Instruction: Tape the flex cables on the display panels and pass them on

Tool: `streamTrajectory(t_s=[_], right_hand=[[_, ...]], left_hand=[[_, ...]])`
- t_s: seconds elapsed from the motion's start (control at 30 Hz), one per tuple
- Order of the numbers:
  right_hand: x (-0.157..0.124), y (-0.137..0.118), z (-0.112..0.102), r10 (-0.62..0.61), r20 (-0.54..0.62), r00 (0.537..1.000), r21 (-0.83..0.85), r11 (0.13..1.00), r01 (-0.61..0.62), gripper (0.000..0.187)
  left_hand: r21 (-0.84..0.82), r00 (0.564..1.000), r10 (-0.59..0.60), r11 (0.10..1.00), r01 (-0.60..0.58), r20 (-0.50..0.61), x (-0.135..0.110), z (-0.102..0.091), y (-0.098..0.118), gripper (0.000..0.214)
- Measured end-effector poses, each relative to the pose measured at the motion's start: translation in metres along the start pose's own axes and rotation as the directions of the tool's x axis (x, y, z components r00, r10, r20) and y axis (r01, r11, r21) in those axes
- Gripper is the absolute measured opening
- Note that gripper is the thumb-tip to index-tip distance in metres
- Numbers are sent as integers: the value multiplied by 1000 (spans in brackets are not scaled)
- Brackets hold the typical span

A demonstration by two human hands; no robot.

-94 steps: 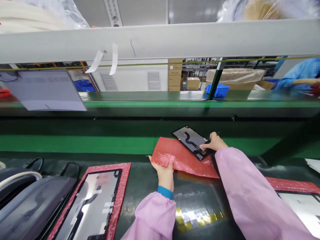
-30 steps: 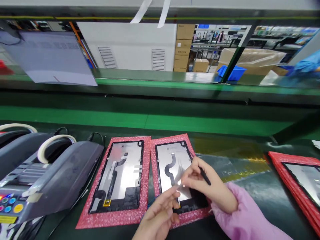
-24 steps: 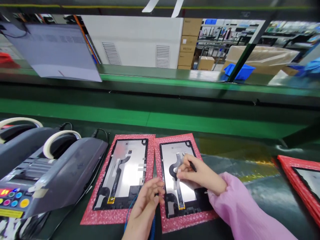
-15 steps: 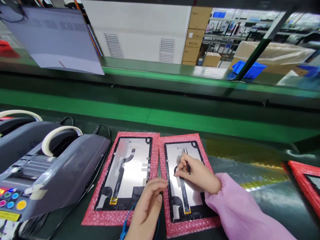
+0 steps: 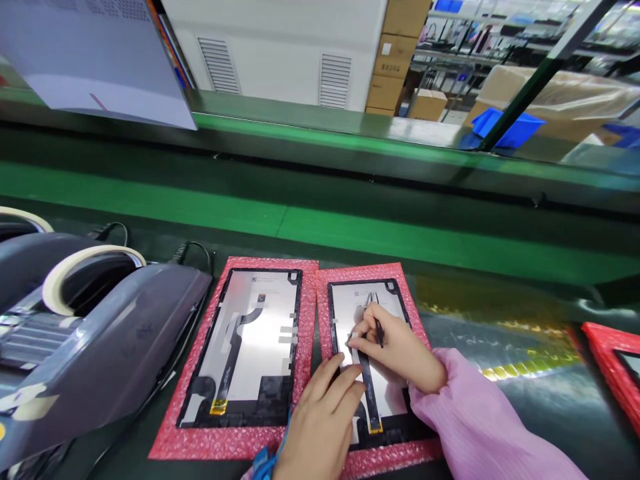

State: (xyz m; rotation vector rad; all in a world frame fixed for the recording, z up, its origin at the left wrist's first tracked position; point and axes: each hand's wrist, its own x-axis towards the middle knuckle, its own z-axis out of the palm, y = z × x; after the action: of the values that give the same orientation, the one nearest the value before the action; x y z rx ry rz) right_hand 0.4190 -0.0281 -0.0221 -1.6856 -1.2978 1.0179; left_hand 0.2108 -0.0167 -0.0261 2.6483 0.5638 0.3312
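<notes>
Two tablet screen panels lie face down side by side, each on a red bubble-wrap sheet (image 5: 310, 307). My right hand (image 5: 395, 347) is closed on thin black tweezers (image 5: 378, 328) and presses on the flex cable of the right panel (image 5: 367, 363). My left hand (image 5: 325, 413) rests on the lower left of that same panel, fingers stretched out flat along its edge, holding nothing. The left panel (image 5: 250, 347) lies untouched, with its black flex cable showing.
A grey tape dispenser machine (image 5: 90, 347) with rolls of tape stands at the left. A green conveyor belt (image 5: 320, 227) runs behind the panels. Another red sheet with a panel (image 5: 615, 353) lies at the far right. Boxes and a blue bin (image 5: 505, 127) are beyond the line.
The panel on its red sheet was brought from the belt down beside the left panel. My right hand moved onto its flex cable with the tweezers, and my left hand came to rest on its edge.
</notes>
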Motion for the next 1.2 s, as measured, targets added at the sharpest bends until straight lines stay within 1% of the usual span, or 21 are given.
streamTrajectory(t_s=[0.1,0.27,0.33,0.43,0.5,0.6,0.67,0.7,0.73,0.8,0.87,0.93,0.97,1.0,1.03,1.07,1.13,1.2], right_hand=[[-1,1,2,6,-12,1000,-4,1000,-6,35],[-1,2,4,36,-23,999,-9,999,-36,39],[2,2,5,37,-50,998,-13,999,-37,40],[12,1,6,12,-119,993,-71,997,-21,41],[18,-1,6,-5,-190,982,-96,995,-14,39],[18,-3,0,-44,-309,950,-57,998,28,37],[6,-3,-14,-73,-350,934,12,997,82,33],[-2,-2,-25,-72,-364,929,63,993,102,32],[-13,1,-38,-57,-381,923,120,987,110,35],[-39,11,-69,13,-447,894,233,967,102,51],[-69,25,-100,110,-546,831,306,949,75,61],[-99,42,-123,197,-638,744,337,941,39,57],[-113,51,-130,233,-669,706,339,941,11,53],[-126,59,-135,257,-691,675,331,943,-20,50],[-136,67,-137,269,-704,657,313,948,-52,48],[-144,74,-137,271,-708,652,289,954,-84,46],[-153,84,-133,269,-697,665,248,960,-129,44],[-156,89,-127,266,-679,685,232,962,-143,45]], left_hand=[[32,1000,-11,999,11,5,-1,3,-1,64],[77,1000,-1,997,-1,22,0,6,-1,54],[101,1000,-3,995,0,21,0,8,2,50],[105,1000,-16,994,15,4,-2,10,8,49],[82,1000,-28,996,29,-10,-4,11,12,49],[19,998,-56,998,57,-33,-6,11,16,49],[-3,997,-66,998,66,-50,-7,9,17,49],[-4,996,-64,998,64,-57,-7,8,17,47],[-5,996,-61,998,61,-65,-7,8,17,45],[-10,996,-49,999,49,-78,-6,8,18,41],[-13,997,-6,1000,5,-73,-3,12,21,42],[9,993,106,994,-106,-53,1,21,27,46],[28,983,176,984,-175,-47,4,26,31,48],[47,968,246,969,-244,-43,7,33,35,51],[61,952,304,952,-301,-40,10,39,39,54],[67,937,347,936,-345,-32,12,46,43,56],[62,924,383,922,-382,8,17,58,49,60],[56,923,378,922,-383,74,20,66,52,63]])
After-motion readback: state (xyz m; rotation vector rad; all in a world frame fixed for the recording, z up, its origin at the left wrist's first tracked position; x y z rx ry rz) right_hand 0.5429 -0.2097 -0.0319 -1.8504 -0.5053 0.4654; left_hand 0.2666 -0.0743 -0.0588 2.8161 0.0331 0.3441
